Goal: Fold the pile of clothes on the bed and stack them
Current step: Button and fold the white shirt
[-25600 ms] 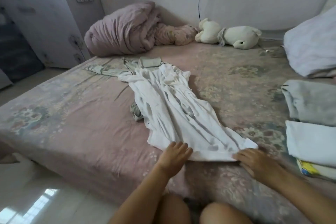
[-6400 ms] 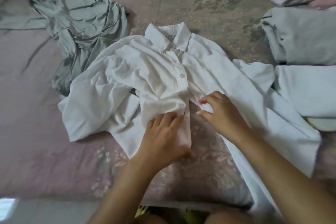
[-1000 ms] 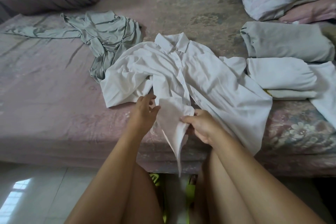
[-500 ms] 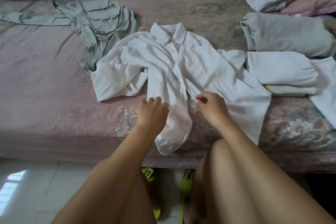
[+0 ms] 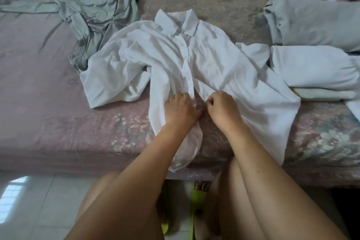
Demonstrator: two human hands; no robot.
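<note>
Nearest, your left hand (image 5: pixel 180 111) and right hand (image 5: pixel 224 108) each pinch one front edge of the white shirt (image 5: pixel 194 64), spread collar-away on the bed (image 5: pixel 48 103), hem hanging over its edge. Beyond, a crumpled grey shirt (image 5: pixel 91 9) lies left; folded clothes (image 5: pixel 311 45) sit right.

No text, label, brand, number or sign can be read on anything shown.

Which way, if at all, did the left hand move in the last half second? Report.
Yes: the left hand went right, onto the shirt front, judged against its collar.
</note>
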